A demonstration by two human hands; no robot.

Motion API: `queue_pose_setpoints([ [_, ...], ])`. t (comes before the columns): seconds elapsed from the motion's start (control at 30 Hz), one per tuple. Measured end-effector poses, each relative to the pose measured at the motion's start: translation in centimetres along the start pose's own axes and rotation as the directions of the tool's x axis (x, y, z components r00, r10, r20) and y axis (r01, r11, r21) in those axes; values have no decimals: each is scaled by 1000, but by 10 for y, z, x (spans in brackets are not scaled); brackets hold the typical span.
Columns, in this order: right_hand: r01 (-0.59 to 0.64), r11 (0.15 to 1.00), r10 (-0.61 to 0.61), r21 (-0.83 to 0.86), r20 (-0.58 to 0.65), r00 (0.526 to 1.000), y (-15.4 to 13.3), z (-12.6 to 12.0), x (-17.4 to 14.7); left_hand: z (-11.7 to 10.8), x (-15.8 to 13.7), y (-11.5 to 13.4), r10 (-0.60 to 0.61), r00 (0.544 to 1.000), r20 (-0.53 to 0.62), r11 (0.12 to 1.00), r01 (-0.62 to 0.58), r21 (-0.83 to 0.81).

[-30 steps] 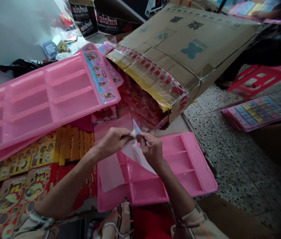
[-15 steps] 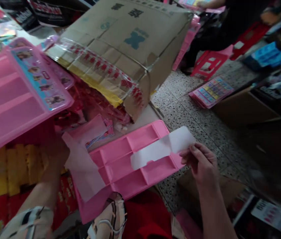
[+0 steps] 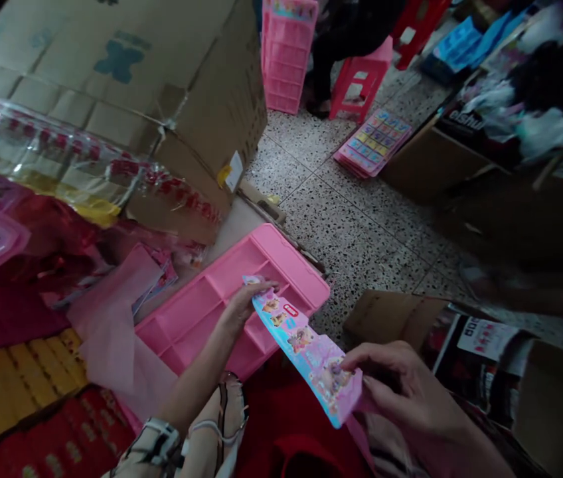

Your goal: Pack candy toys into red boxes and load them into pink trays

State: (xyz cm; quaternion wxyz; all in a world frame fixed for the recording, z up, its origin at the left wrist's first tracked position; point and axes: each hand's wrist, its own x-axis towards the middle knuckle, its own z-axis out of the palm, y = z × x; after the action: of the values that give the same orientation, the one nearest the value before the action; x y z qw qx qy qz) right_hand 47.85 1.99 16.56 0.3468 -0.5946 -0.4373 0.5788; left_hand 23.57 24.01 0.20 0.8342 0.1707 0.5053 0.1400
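A printed sticker strip (image 3: pixel 306 338), pink and light blue with small animal pictures, slants between my two hands, printed side up. My left hand (image 3: pixel 246 302) has its fingers closed at the strip's far end; that end is partly covered by them. The near end is pinched between the thumb and fingers of my right hand (image 3: pixel 396 385). Below and behind the strip lies a pink plastic tray (image 3: pixel 232 265) with shallow compartments and a flat band at its far right end. A pale translucent sheet (image 3: pixel 112 325) lies over the tray's left corner.
A large taped cardboard box (image 3: pixel 202 113) stands behind the tray. Stacked red and yellow packets (image 3: pixel 27 378) are at the left. On the speckled floor are pink trays (image 3: pixel 374 143), a red stool (image 3: pixel 361 79) with a seated person's leg nearby, and open cartons (image 3: pixel 396 312) at right.
The strip has turned from its white back to its printed face and come nearer. My left hand has moved right from the packets to the strip. The view has swung right.
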Motion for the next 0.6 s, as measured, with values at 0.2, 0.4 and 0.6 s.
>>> queue_pose_setpoints([
  [0.2, -212, 874, 327, 438, -205, 923, 86, 23, 15, 22, 14, 31, 147, 988, 37, 978, -151, 142],
  [0.4, 9, 668, 558, 744, -510, 654, 156, 64, 80, 32, 63, 55, 412, 906, -102, 891, -376, 255],
  [0.6, 67, 749, 555, 659, -679, 480, 198, 62, 146, 20, 131, 87, 599, 798, -68, 578, -371, 727],
])
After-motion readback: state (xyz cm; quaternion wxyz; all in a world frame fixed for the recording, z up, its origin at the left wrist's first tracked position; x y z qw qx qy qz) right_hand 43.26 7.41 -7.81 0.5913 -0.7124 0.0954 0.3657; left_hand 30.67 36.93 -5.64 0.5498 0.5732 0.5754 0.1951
